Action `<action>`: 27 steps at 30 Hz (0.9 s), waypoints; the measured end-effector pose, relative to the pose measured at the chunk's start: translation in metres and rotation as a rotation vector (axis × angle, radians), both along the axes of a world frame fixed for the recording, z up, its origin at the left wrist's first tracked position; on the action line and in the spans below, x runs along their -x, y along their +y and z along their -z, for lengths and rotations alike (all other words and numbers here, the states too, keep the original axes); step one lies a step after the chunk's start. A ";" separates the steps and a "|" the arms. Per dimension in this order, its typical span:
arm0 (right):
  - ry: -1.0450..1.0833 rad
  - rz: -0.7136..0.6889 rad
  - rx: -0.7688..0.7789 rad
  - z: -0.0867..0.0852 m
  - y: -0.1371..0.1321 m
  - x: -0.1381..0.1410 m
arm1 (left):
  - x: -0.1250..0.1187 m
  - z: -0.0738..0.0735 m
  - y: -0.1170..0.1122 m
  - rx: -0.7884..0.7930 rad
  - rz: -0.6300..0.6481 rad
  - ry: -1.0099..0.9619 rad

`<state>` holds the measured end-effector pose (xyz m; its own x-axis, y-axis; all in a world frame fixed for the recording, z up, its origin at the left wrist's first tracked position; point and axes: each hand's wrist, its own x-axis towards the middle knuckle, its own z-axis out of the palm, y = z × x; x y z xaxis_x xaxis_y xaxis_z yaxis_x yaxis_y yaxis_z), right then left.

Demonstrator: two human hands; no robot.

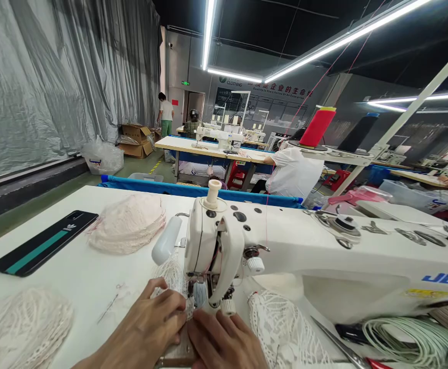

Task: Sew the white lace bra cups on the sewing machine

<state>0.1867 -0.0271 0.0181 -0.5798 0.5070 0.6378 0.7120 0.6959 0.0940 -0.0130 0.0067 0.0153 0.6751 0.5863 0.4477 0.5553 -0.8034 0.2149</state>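
Observation:
My left hand (147, 325) and my right hand (224, 338) lie close together at the bottom of the view, fingers pressed onto a piece of white lace fabric (174, 277) under the presser foot (193, 294) of a white sewing machine (285, 251). The left hand's fingertips pinch the lace edge just left of the needle. Flat beside it lies the right hand, just in front of the needle. More lace (281, 328) trails to the right of the hands.
A stack of pink lace cups (129, 223) and a black phone (43, 243) lie on the white table at left. Another lace pile (20, 320) sits bottom left. Scissors (339, 346) and coiled cord (412, 338) lie right. Red thread cone (318, 127) stands behind. People work at far tables.

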 end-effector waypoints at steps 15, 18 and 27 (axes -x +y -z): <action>0.006 0.057 -0.047 0.000 0.000 0.001 | -0.007 0.023 0.003 -0.175 0.039 -0.035; 0.000 0.026 -0.089 -0.001 0.000 0.000 | -0.005 0.021 0.003 -0.228 0.038 -0.022; 0.038 -0.016 -0.088 0.003 0.000 0.000 | -0.005 0.015 0.001 -0.308 0.050 -0.027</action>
